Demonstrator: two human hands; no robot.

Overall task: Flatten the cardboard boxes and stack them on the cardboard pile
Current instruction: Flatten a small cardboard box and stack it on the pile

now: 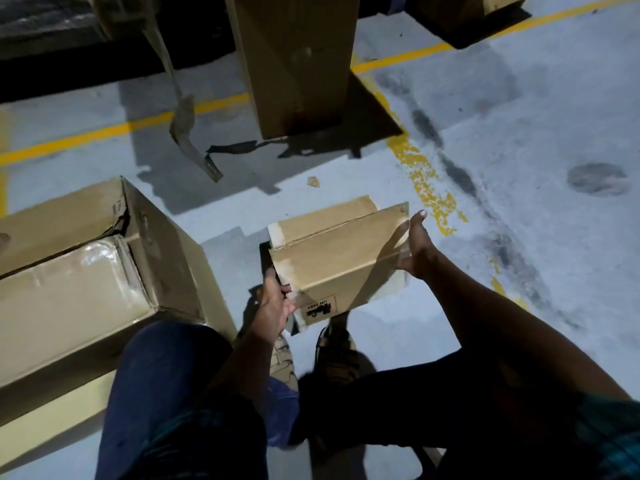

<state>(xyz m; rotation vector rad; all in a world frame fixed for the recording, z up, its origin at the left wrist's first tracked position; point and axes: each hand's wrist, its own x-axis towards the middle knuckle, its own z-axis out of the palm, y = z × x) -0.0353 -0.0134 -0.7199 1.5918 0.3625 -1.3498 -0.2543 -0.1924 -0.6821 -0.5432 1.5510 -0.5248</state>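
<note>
A small cardboard box (337, 258) is being held above the grey floor (519, 150), its long axis running between the hands. The left hand (275, 306) is curling round the near-left corner; the right hand (415, 247) is pressing straight-fingered against the far-right end. Collapsing it likely means pushing these opposite corners together.

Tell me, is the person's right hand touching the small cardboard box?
Touching. The head view shows the right hand with straight fingers pressed against the right end of the small box, while the left hand grips its near left corner.
</note>
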